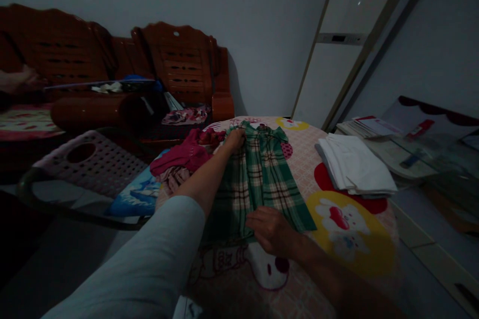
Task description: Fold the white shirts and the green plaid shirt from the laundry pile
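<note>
The green checked shirt (pixel 279 175) lies flat on the worktop (pixel 307 162), its long side going away from the person, collar far, hem near. The left hand (pixel 235 140) is at the far end, just beside the collar, fingers drawn together; what they pinch, I cannot tell. The right hand (pixel 268 229), nearer to the body, pinches the front edge near the hem. Letters (pixel 224 259) printed below the hem I cannot read surely.

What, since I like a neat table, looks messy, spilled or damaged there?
The magenta clothing lies crumpled at the left edge of the table, unlike the spread-out green plaid garment and neatly folded white stack. I see no spill or damage in this dim light.
</note>
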Tool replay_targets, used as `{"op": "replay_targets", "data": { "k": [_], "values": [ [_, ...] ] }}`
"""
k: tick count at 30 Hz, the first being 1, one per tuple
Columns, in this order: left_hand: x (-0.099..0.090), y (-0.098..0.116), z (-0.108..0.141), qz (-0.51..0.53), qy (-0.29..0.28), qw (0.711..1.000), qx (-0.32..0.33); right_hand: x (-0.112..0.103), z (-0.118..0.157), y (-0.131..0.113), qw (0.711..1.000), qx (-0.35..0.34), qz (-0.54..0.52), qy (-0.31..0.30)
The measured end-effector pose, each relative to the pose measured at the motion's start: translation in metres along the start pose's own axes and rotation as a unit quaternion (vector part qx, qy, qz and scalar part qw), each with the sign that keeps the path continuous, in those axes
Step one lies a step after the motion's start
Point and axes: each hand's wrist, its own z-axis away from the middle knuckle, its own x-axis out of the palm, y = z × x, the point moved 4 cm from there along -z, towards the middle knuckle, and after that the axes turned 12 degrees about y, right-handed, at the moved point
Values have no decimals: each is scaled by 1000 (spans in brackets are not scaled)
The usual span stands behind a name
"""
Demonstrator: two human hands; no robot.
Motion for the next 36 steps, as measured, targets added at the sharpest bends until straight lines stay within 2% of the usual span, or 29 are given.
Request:
{"op": "replay_targets", "data": {
  "k": [4, 10, 14, 17, 19, 21, 23, 24, 27, 29, 31, 34, 36],
  "values": [
    [2, 8, -5, 25, 2, 1000, -13, -3, 2, 3, 1000, 13, 10, -7],
    [17, 13, 6, 47, -20, 999, -5, -2, 6, 9, 998, 30, 47, -13],
    [5, 17, 14, 53, 24, 998, -2, -10, 4, 5, 999, 28, 24, 26],
    [-4, 22, 26, 56, 47, 997, 30, -11, 2, 1, 1000, 15, -2, 25],
    [-2, 26, 39, 58, 15, 996, 71, -6, 2, 1, 1000, 12, -7, 7],
    [6, 28, 54, 49, -45, 993, 96, -1, 3, 2, 1000, 13, -9, -3],
    [11, 27, 66, 39, -88, 991, 96, 0, 4, 4, 1000, 16, -20, 7],
    [10, 26, 70, 41, -89, 991, 87, -2, 4, 5, 999, 19, -27, 20],
    [-9, 24, 76, 73, -40, 995, 60, -22, 9, 19, 993, 49, -29, 99],
    [-29, 28, 82, 87, -10, 995, 54, -44, 17, 34, 982, 98, -7, 163],
    [-51, 38, 98, 93, -9, 994, 58, -64, 27, 47, 970, 152, 14, 191],
    [-77, 66, 141, 116, -93, 984, 102, -80, 43, 55, 968, 193, 40, 153],
    [-91, 87, 177, 124, -144, 972, 142, -78, 52, 50, 975, 188, 57, 100]
  ]
}}
